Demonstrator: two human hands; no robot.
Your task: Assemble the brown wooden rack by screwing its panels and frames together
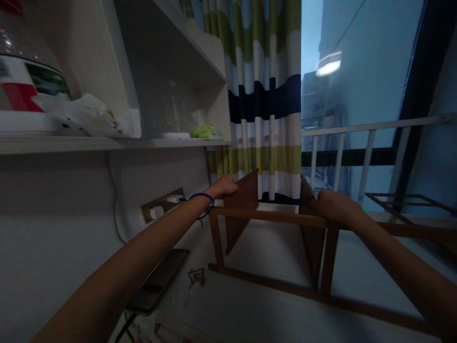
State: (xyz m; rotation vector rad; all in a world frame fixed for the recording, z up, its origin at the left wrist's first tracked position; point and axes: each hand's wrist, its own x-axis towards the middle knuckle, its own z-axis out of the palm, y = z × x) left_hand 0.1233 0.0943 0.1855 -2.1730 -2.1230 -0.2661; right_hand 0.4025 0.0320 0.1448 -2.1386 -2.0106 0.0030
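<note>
A brown wooden frame (pixel 271 216) with rails and uprights stands on a pale surface in front of me. My left hand (pixel 225 186), with a dark beaded bracelet (pixel 204 195) at the wrist, is closed on the top edge of the left wooden panel (pixel 244 202). Farther right, my right hand (pixel 335 206) is wrapped round the top of a second wooden panel (pixel 311 238), next to an upright of the frame. Both panels are set crosswise to the front rail, their lower parts seen between the rails. The fingertips of both hands are partly hidden.
A shelf (pixel 171 143) above my left arm carries a green tissue pack (pixel 207 132), a clear bottle (pixel 173 107) and crumpled plastic (pixel 89 114). Below it are a socket strip (pixel 162 205), a dark flat device (pixel 160 281) and several small screws (pixel 196 277). A striped curtain (pixel 266 95) and white railing (pixel 378 126) stand behind.
</note>
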